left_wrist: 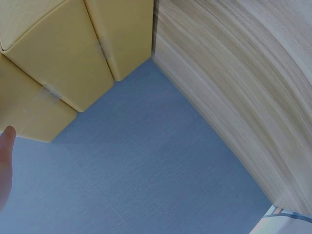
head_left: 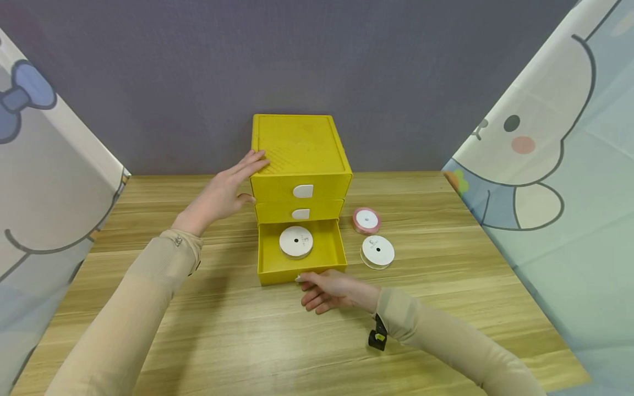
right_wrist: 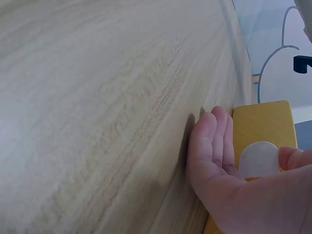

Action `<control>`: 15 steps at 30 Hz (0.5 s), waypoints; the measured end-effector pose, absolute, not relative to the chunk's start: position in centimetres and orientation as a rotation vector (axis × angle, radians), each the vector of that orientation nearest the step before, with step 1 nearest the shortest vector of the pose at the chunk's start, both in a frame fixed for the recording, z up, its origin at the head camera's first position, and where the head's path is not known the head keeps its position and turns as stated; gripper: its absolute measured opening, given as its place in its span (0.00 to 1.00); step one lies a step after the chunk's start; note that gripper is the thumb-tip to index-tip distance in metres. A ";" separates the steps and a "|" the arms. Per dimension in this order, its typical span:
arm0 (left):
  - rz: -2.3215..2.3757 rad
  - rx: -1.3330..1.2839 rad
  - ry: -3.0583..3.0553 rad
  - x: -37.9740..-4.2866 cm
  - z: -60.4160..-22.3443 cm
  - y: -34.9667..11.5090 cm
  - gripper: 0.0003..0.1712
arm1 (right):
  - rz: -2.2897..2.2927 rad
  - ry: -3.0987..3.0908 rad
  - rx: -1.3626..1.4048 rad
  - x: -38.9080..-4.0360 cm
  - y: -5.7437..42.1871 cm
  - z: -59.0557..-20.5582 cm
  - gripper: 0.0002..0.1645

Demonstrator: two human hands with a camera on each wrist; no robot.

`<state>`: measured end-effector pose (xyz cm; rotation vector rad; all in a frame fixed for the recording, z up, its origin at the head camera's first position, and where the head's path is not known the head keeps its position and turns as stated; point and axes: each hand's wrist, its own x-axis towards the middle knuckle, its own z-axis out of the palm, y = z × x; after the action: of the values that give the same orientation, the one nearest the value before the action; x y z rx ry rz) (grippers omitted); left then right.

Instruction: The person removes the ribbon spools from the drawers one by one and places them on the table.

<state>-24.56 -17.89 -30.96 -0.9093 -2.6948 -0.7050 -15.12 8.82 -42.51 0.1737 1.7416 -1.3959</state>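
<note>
A yellow cabinet of three stacked drawers stands on the table, its bottom drawer pulled out. Inside that drawer lies a white ribbon spool. My left hand rests its straight fingers on the cabinet's top left edge, the thumb along the side; only a fingertip shows in the left wrist view. At the drawer's front is my right hand, its thumb touching the white handle while the other fingers extend loosely below, apart from the handle.
Right of the drawer, a pink ribbon spool and another white spool lie on the wooden table. A grey wall rises close behind the cabinet. Printed cloths hang at both sides.
</note>
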 end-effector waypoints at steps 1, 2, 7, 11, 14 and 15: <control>-0.706 -0.908 -2.695 -24.6 -31.0 -17.9 0.49 | -1.398 1.740 0.174 -15.0 8.8 -42.5 0.29; -0.706 -0.906 -2.696 -24.6 -31.0 -17.9 0.49 | -1.399 1.741 0.173 -15.0 8.9 -42.5 0.28; -0.705 -0.899 -2.702 -24.5 -31.0 -17.9 0.50 | -1.395 1.742 0.162 -14.6 9.0 -42.5 0.27; -0.699 -0.901 -2.705 -24.5 -31.0 -17.9 0.50 | -1.390 1.748 0.150 -14.4 9.0 -42.6 0.28; -0.699 -0.902 -2.706 -24.5 -31.0 -17.9 0.49 | -1.390 1.751 0.147 -14.2 9.0 -42.5 0.28; -0.700 -0.902 -2.706 -24.5 -31.0 -17.9 0.50 | -1.392 1.753 0.147 -14.1 9.0 -42.5 0.28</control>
<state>-24.52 -17.91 -30.95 -0.9021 -2.7064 -0.7003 -14.11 8.97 -42.53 0.1471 1.7530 -1.3924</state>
